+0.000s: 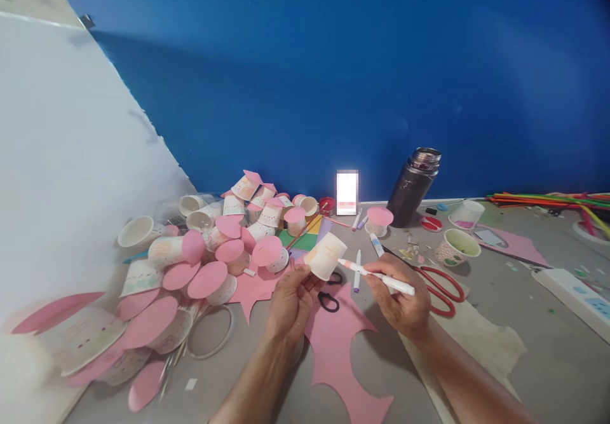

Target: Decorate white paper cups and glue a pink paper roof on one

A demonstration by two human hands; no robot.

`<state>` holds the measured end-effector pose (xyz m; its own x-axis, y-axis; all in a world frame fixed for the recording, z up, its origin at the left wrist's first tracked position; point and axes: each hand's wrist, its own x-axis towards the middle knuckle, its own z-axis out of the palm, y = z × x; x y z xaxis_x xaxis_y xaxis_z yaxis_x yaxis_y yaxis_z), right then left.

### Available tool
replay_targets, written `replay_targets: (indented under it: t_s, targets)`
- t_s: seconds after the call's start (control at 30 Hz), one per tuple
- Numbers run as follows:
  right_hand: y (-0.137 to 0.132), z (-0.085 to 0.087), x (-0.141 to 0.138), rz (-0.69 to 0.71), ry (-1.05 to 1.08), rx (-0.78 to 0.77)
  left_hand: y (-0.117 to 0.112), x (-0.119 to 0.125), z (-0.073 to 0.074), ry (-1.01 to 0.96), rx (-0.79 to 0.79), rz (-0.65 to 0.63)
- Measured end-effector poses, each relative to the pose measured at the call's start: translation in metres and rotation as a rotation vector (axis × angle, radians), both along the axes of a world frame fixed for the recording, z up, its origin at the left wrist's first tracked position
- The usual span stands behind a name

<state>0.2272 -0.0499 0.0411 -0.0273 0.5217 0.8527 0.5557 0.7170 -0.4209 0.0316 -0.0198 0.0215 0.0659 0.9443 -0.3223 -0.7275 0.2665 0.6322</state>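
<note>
My left hand point(291, 300) grips a small white paper cup point(326, 255), tilted on its side above the table. A white marker pen point(379, 276) lies in the closed fingers of my right hand point(399, 297), its pale orange tip touching the cup's wall. Both hands hover over a cut sheet of pink paper point(333, 341). Black-handled scissors point(328, 300) lie just under the cup.
A heap of paper cups with pink discs point(223, 252) fills the left. Red scissors point(441, 287), loose markers point(357, 270), a dark flask point(412, 185), a cup with a pink lid point(379, 220), coloured straws point(548, 200) and a power strip point(572, 290) lie to the right.
</note>
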Motion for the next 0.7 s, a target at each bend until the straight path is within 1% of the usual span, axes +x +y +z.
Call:
replay_targets:
  t_s: [0.3, 0.47, 0.57, 0.7]
  targets:
    - [0.0015, -0.0026, 0.0004, -0.044, -0.009, 0.014, -0.0015, -0.0004, 0.001, 0.017, -0.032, 0.006]
    - [0.003, -0.0022, -0.0005, -0.055, -0.01, 0.036, -0.0016, 0.0009, 0.0029, 0.01, -0.022, -0.002]
    - [0.0034, -0.0013, -0.0014, -0.043, -0.024, 0.051, -0.002, 0.0014, 0.0033, 0.009, -0.018, -0.012]
    - [0.0029, -0.0015, -0.0011, 0.012, -0.037, 0.043, -0.0018, 0.0014, 0.0032, -0.004, -0.026, 0.005]
